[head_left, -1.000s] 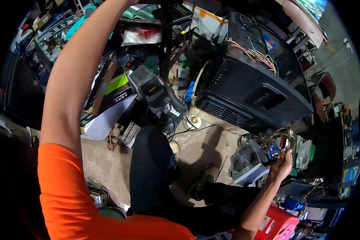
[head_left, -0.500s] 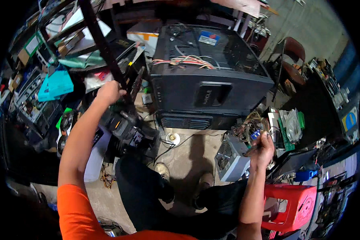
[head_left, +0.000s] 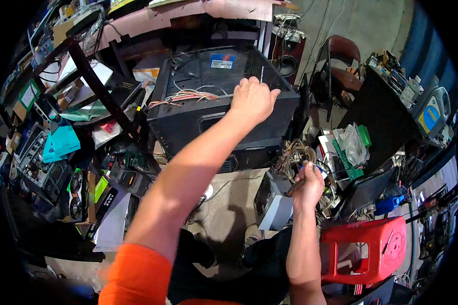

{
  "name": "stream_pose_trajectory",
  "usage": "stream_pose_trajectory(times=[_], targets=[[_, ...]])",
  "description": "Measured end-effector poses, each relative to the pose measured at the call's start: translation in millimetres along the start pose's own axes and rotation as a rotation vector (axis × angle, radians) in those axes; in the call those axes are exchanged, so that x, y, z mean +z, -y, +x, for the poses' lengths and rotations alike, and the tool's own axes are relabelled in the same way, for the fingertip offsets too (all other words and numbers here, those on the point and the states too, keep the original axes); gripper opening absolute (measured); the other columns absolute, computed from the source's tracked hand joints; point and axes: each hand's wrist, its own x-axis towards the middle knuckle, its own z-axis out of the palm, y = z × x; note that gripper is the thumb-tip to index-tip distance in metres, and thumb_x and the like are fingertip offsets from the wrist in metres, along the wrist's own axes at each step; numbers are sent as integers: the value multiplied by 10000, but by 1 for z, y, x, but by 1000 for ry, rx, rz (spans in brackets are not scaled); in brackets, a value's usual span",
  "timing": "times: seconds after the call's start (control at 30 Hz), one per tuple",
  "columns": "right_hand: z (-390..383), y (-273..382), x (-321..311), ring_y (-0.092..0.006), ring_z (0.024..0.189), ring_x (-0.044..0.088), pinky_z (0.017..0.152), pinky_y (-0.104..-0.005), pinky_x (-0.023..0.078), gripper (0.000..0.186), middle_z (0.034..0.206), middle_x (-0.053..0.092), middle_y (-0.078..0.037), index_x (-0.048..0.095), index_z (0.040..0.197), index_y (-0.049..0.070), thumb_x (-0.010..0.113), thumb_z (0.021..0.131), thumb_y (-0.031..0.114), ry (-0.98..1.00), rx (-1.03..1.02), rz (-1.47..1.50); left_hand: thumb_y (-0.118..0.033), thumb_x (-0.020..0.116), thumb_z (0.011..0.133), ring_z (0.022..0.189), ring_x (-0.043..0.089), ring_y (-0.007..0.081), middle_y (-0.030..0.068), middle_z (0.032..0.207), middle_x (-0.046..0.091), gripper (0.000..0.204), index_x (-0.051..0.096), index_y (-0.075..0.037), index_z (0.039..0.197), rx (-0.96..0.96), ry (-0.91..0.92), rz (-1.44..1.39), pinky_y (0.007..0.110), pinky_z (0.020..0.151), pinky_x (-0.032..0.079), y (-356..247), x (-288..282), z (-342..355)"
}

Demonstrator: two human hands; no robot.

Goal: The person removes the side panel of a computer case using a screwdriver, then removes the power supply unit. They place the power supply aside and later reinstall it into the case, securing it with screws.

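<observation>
Free floor point(head_left: 236, 190) before black case point(head_left: 191, 122); power supply point(head_left: 276, 206) rightward

Computer case point(head_left: 180, 128) matt; power supply point(head_left: 277, 211) smooth metal; stool point(head_left: 377, 249) plastic (rather glossy); sleeve point(head_left: 137, 274) cloth

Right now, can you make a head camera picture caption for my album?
Left hand at the black computer case, right hand by tangled cables.

Left grip point(head_left: 252, 103): outstretched, back upward | right grip point(head_left: 309, 185): nearer, curled
</observation>
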Motion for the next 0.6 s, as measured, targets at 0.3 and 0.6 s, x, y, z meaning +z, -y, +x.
stream_pose_trajectory(times=[0.3, 0.6], targets=[[6, 19, -26, -84, 540, 402, 505, -236, 318, 158, 612, 467, 13, 573, 798, 11, 556, 888, 140, -100, -101, -35, -308, 477, 830, 782, 576, 339, 191, 754, 612, 402, 678, -6, 657, 91, -23, 82, 433, 752, 445, 15, 16, 3], [16, 23, -33, -66, 524, 378, 490, -219, 291, 180, 597, 446, 26, 548, 736, 33, 561, 884, 136, -144, -134, -91, -178, 580, 739, 604, 513, 312, 137, 575, 501, 279, 568, -23, 508, 393, -63, -13, 418, 580, 428, 57, -41, -19]])
